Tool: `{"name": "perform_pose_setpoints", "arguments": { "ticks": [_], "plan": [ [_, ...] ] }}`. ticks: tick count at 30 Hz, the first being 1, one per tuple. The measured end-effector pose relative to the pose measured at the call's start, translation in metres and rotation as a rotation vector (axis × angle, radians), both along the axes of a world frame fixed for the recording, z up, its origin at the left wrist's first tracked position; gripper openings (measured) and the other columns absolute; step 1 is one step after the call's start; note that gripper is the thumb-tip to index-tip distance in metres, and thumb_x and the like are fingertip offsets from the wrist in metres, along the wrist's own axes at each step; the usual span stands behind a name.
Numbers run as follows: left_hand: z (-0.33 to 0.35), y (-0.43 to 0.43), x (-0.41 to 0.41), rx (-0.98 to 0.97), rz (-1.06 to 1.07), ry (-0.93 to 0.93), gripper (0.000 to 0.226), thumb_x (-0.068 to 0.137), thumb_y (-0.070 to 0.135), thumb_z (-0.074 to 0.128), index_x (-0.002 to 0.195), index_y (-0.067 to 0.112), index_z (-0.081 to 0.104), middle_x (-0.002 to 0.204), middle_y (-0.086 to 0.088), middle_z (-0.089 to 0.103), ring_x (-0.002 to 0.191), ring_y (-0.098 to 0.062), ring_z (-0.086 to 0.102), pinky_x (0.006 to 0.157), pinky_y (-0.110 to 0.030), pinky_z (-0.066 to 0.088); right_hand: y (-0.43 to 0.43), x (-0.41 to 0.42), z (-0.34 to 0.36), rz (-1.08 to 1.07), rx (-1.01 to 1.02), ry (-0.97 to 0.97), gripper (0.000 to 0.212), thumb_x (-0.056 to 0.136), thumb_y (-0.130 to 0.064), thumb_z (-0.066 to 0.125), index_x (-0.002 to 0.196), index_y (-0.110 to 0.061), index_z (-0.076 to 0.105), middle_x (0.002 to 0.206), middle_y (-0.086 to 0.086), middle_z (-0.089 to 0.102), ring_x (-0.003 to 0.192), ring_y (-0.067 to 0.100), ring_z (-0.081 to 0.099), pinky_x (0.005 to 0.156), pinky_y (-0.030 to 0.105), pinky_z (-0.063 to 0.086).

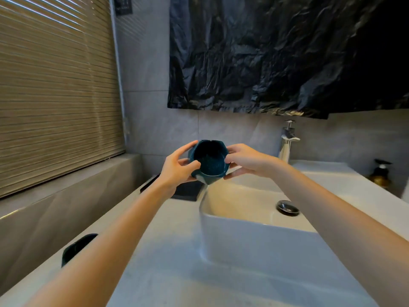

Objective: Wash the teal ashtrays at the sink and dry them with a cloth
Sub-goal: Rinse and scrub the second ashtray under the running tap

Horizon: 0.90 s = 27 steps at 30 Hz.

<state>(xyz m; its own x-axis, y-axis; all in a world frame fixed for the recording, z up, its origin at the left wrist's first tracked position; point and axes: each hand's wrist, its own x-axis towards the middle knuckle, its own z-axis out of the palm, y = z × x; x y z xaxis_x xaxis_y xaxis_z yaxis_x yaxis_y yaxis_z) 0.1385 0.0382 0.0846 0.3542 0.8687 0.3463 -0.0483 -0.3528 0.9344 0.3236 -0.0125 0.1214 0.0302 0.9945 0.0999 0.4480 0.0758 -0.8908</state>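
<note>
1. Teal ashtray (pixel 209 160) is held up over the sink's (pixel 254 220) left rim, tilted, opening toward camera.
2. Left hand (pixel 177 168) is clamped on its left side; right hand (pixel 245 160) grips the right side.
3. Second ashtray (pixel 76 248) is seen on the counter (pixel 159 262), partly hidden by the left forearm.
4. Faucet (pixel 287 140) stands behind the sink.

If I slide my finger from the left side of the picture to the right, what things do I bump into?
Window blinds → dark ashtray on the counter → left hand → teal ashtray → right hand → faucet → soap bottle.
</note>
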Motion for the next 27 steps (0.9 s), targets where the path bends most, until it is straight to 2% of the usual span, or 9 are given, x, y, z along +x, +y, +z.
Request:
{"name": "perform_pose_setpoints", "arguments": {
  "ticks": [5, 7, 9, 12, 13, 15, 18, 23, 27],
  "plan": [
    [-0.012, -0.011, 0.073, 0.036, -0.160, 0.109, 0.066, 0.083, -0.002, 0.066, 0.137, 0.032, 0.046, 0.111, -0.011, 0.064, 0.095, -0.023, 0.066, 0.067, -0.032, 0.060, -0.032, 0.072, -0.017, -0.134, -0.087, 0.001, 0.031, 0.094, 0.006, 0.041, 0.121, -0.001, 0.054, 0.115, 0.015, 0.063, 0.101, 0.028, 0.066, 0.072, 0.036, 0.061],
    [-0.021, -0.016, 0.100, 0.066, -0.210, 0.159, 0.068, 0.081, -0.003, 0.067, 0.136, 0.031, 0.046, 0.116, -0.014, 0.062, 0.096, -0.024, 0.066, 0.073, -0.033, 0.060, -0.043, 0.097, -0.027, -0.170, -0.112, -0.008, 0.033, 0.092, 0.011, 0.040, 0.119, -0.005, 0.050, 0.112, 0.010, 0.059, 0.102, 0.029, 0.064, 0.075, 0.039, 0.060],
    [-0.028, -0.019, 0.124, 0.143, -0.245, 0.226, 0.071, 0.077, 0.002, 0.070, 0.136, 0.036, 0.046, 0.118, -0.011, 0.061, 0.099, -0.021, 0.065, 0.081, -0.034, 0.058, -0.050, 0.123, -0.040, -0.220, -0.133, -0.037, 0.036, 0.089, 0.013, 0.042, 0.121, -0.005, 0.043, 0.120, 0.012, 0.053, 0.108, 0.034, 0.061, 0.080, 0.045, 0.059],
    [-0.028, -0.027, 0.155, 0.335, -0.269, 0.364, 0.072, 0.078, 0.009, 0.073, 0.137, 0.035, 0.041, 0.116, 0.007, 0.057, 0.103, -0.013, 0.057, 0.077, -0.009, 0.051, -0.057, 0.156, -0.058, -0.264, -0.100, -0.089, 0.045, 0.084, 0.012, 0.045, 0.125, -0.007, 0.041, 0.127, 0.014, 0.051, 0.108, 0.031, 0.060, 0.074, 0.045, 0.060],
    [-0.029, -0.028, 0.165, 0.387, -0.275, 0.382, 0.073, 0.078, 0.009, 0.074, 0.137, 0.035, 0.039, 0.115, 0.010, 0.055, 0.103, -0.011, 0.056, 0.079, -0.007, 0.050, -0.060, 0.164, -0.062, -0.285, -0.070, -0.081, 0.046, 0.084, 0.013, 0.044, 0.124, -0.008, 0.039, 0.125, 0.011, 0.050, 0.109, 0.027, 0.058, 0.072, 0.041, 0.061],
    [-0.032, -0.022, 0.183, 0.480, -0.288, 0.386, 0.078, 0.074, 0.009, 0.078, 0.137, 0.033, 0.038, 0.121, 0.007, 0.053, 0.109, -0.012, 0.054, 0.085, -0.014, 0.051, -0.066, 0.175, -0.068, -0.325, 0.001, -0.036, 0.045, 0.086, 0.016, 0.041, 0.121, -0.011, 0.035, 0.119, 0.003, 0.045, 0.109, 0.024, 0.052, 0.072, 0.036, 0.060],
    [-0.038, -0.012, 0.205, 0.683, -0.282, 0.415, 0.080, 0.073, 0.011, 0.079, 0.139, 0.030, 0.038, 0.125, 0.005, 0.048, 0.111, -0.011, 0.051, 0.091, -0.022, 0.051, -0.067, 0.188, -0.077, -0.392, 0.155, -0.076, 0.044, 0.084, 0.018, 0.043, 0.115, -0.011, 0.034, 0.116, 0.005, 0.047, 0.104, 0.027, 0.055, 0.074, 0.036, 0.056],
    [-0.045, -0.008, 0.218, 1.020, -0.131, 0.527, 0.083, 0.078, 0.017, 0.076, 0.145, 0.025, 0.029, 0.134, 0.003, 0.041, 0.113, -0.014, 0.051, 0.095, -0.022, 0.046, -0.058, 0.198, -0.085, -0.428, 0.383, -0.232, 0.041, 0.082, 0.010, 0.059, 0.105, -0.012, 0.033, 0.093, 0.003, 0.052, 0.079, 0.017, 0.053, 0.056, 0.021, 0.044],
    [-0.049, -0.004, 0.221, 1.091, -0.078, 0.536, 0.084, 0.077, 0.017, 0.077, 0.146, 0.025, 0.029, 0.135, 0.000, 0.043, 0.115, -0.015, 0.052, 0.093, -0.019, 0.046, -0.057, 0.198, -0.089, -0.429, 0.453, -0.302, 0.047, 0.085, 0.006, 0.062, 0.109, -0.021, 0.031, 0.101, 0.001, 0.051, 0.088, 0.012, 0.057, 0.067, 0.018, 0.053]
  ]
}}
